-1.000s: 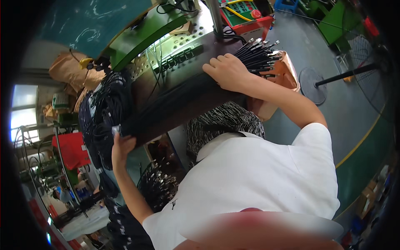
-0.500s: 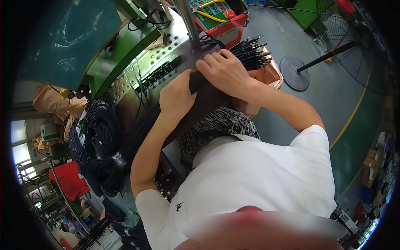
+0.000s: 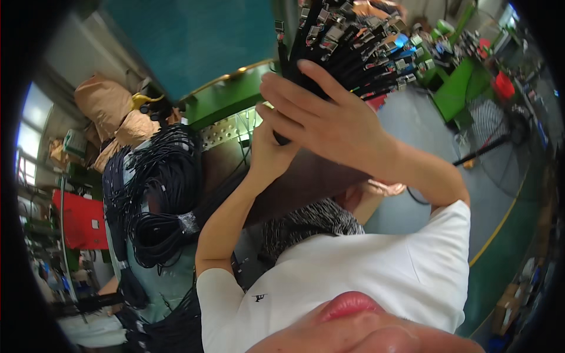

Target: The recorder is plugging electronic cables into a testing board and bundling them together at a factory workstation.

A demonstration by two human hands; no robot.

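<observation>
A thick bundle of black cables (image 3: 321, 50) is raised high in front of me, its metal-tipped connector ends fanned out toward the upper right. My left hand (image 3: 269, 154) is closed around the bundle below the fan. Across the cables lies my right hand (image 3: 344, 126), its fingers stretched out and spread against the bundle, just above the left hand. Part of the bundle is hidden behind the right hand. More black cable trails down beside my left forearm toward the coiled cables (image 3: 176, 170) on the left.
A brown bench surface (image 3: 306, 182) lies under my arms, with a green machine frame (image 3: 226, 97) and perforated metal plate (image 3: 220, 136) beyond it. Brown paper sacks (image 3: 103, 103) and a red panel (image 3: 82, 220) stand left. A floor fan (image 3: 494, 126) is at right.
Both hands and the cable bundle have come up, bringing the connector ends closer to view. My right hand has loosened from a closed grip to outstretched fingers.
</observation>
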